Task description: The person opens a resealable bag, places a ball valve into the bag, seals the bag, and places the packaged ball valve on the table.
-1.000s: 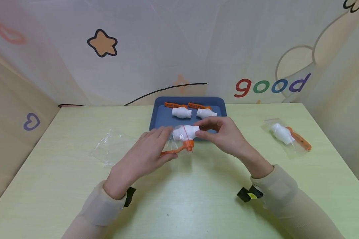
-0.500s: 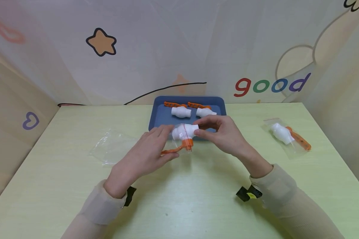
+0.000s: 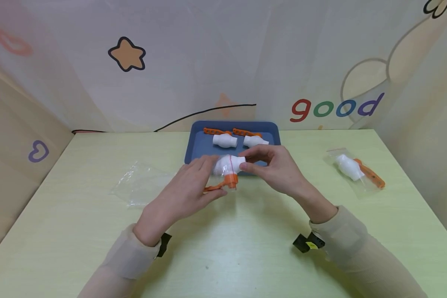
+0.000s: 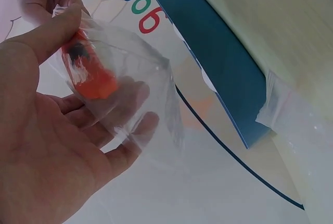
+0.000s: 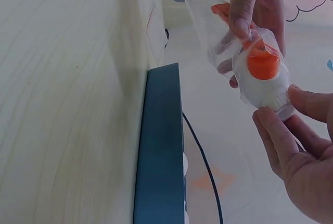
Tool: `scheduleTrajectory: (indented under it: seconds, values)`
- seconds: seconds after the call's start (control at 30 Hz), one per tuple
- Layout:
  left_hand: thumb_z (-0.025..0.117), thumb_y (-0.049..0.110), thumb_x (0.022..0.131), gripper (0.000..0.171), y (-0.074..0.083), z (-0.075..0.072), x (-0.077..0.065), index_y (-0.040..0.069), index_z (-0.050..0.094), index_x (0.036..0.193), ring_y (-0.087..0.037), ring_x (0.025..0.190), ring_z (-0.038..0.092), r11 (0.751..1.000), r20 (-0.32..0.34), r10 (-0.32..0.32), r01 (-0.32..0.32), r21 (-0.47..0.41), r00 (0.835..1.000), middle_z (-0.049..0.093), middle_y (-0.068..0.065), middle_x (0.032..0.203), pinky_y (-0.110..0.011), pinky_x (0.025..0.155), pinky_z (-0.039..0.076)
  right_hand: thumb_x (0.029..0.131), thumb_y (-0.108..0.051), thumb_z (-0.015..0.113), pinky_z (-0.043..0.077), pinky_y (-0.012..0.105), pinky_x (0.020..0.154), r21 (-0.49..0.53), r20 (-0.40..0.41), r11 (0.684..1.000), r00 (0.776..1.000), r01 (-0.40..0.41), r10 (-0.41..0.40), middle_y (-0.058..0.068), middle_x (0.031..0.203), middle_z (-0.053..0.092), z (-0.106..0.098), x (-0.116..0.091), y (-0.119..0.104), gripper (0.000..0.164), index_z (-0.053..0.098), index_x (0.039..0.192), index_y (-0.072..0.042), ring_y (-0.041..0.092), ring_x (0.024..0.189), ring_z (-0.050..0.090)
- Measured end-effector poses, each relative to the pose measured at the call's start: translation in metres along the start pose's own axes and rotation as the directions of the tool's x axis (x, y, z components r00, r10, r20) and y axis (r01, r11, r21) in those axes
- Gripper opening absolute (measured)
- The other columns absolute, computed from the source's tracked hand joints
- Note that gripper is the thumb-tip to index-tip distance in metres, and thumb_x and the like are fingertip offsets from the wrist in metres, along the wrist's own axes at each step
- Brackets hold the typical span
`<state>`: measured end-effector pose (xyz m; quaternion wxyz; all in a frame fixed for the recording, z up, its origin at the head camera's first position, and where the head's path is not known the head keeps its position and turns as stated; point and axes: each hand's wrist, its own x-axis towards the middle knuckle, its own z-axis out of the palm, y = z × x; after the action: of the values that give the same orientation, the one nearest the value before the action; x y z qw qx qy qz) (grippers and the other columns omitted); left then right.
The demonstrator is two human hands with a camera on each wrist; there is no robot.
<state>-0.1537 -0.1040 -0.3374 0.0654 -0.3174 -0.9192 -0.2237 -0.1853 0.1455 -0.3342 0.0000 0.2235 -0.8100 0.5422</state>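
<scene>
A white ball valve (image 3: 229, 164) with an orange handle (image 5: 263, 62) is held in the air, partly inside a clear zip bag (image 4: 148, 62) with a red line at its mouth. My left hand (image 3: 186, 186) pinches the handle through the bag, thumb on one side and fingers behind it. The valve's ribbed white end pokes out of the bag's mouth. There my right hand (image 3: 279, 169) grips it between thumb and fingers, as the right wrist view also shows.
Behind the hands, a blue tray (image 3: 197, 145) holds two unbagged white valves (image 3: 224, 141) with orange handles. An empty-looking clear bag (image 3: 141, 184) lies at left on the table. At right lies another bagged valve (image 3: 350, 167).
The left hand has shifted slightly right along the bagged valve. Both hands keep their hold, and the valve has moved very little.
</scene>
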Motion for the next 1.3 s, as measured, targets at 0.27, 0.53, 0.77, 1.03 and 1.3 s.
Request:
scheduleTrajectory:
  seconds: [0.27,0.53,0.77,1.03,1.3]
  values:
    - [0.083,0.034,0.090,0.072,0.004,0.002,0.002,0.002,0.048,0.144,-0.024,0.108,0.058,1.000,0.000,0.006,-0.006,0.000,1.000,0.059,-0.008,0.129,-0.046,0.090,0.049,0.090,-0.008,0.081,0.057,0.041,0.085,0.012,0.014,1.000,1.000,-0.001,0.001,0.004,0.104,0.074,0.001,-0.002,-0.002,0.023,0.077,0.111,-0.004,0.020,0.097,0.070]
    - [0.082,0.036,0.090,0.076,0.005,0.002,0.003,-0.001,0.046,0.146,-0.025,0.113,0.058,1.000,-0.010,0.019,-0.019,0.003,1.000,0.058,-0.012,0.134,-0.049,0.095,0.049,0.090,-0.006,0.080,0.056,0.034,0.089,0.027,0.021,1.000,1.000,-0.012,0.011,0.009,0.109,0.072,0.003,-0.002,-0.003,0.025,0.075,0.114,-0.002,0.022,0.101,0.069]
    - [0.083,0.036,0.089,0.079,0.008,0.002,0.003,-0.003,0.046,0.146,-0.026,0.112,0.059,1.000,-0.023,0.028,-0.028,-0.002,0.999,0.058,-0.014,0.135,-0.048,0.097,0.049,0.090,-0.007,0.080,0.054,0.039,0.095,0.046,0.003,0.998,0.999,-0.046,0.046,0.009,0.110,0.071,0.006,-0.001,-0.005,0.026,0.072,0.114,-0.001,0.022,0.100,0.069]
    - [0.084,0.036,0.088,0.078,0.009,0.002,0.004,-0.005,0.048,0.144,-0.025,0.104,0.061,0.998,-0.055,0.061,-0.062,-0.012,0.997,0.059,-0.013,0.129,-0.041,0.090,0.053,0.090,-0.007,0.080,0.055,0.040,0.092,0.063,-0.005,0.997,0.999,-0.048,0.049,0.008,0.110,0.071,0.007,-0.002,-0.006,0.027,0.072,0.115,-0.001,0.023,0.100,0.069]
    - [0.084,0.033,0.088,0.077,0.011,0.002,0.006,-0.005,0.047,0.143,-0.023,0.109,0.057,0.995,-0.058,0.075,-0.079,-0.068,0.996,0.058,-0.013,0.129,-0.037,0.093,0.052,0.092,-0.007,0.078,0.056,0.032,0.088,0.056,0.001,0.997,0.999,-0.051,0.051,0.009,0.114,0.069,0.007,-0.001,-0.007,0.029,0.068,0.118,-0.001,0.023,0.102,0.068]
